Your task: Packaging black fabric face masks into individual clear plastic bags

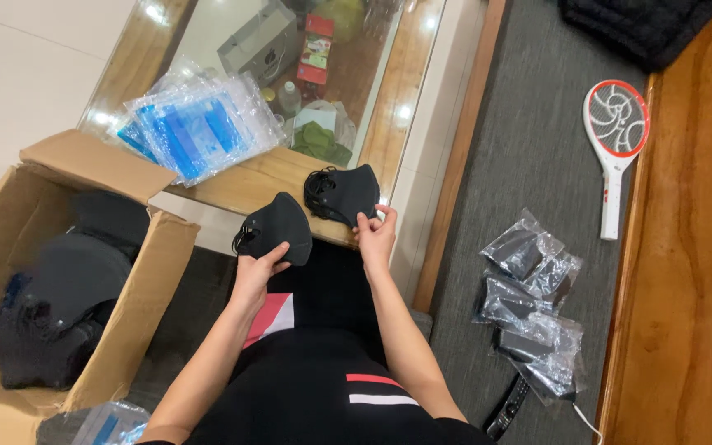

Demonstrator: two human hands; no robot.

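While both hands grip, the counts:
Left hand (pixel 255 268): fingers closed on one black mask (pixel 278 227), frame centre.
Right hand (pixel 375 235): pinching second mask (pixel 346 194).
Bagged masks (pixel 533 309): about four, lower right.
Cardboard box (pixel 35 214): one, left.

So we've got a black face mask (pixel 278 227) pinched in our left hand (pixel 255 268), held up over our lap. Our right hand (pixel 375 237) grips the edge of a second black mask (pixel 344 194) lying on the corner of the glass-topped wooden table (pixel 249 183). A stack of clear-and-blue plastic bags (pixel 195 124) sits further back on the table. To our left, an open cardboard box (pixel 138 284) holds more black masks. On the grey carpet to our right lie bagged masks (pixel 533 301) and a red-and-white mosquito racket (pixel 615 148).
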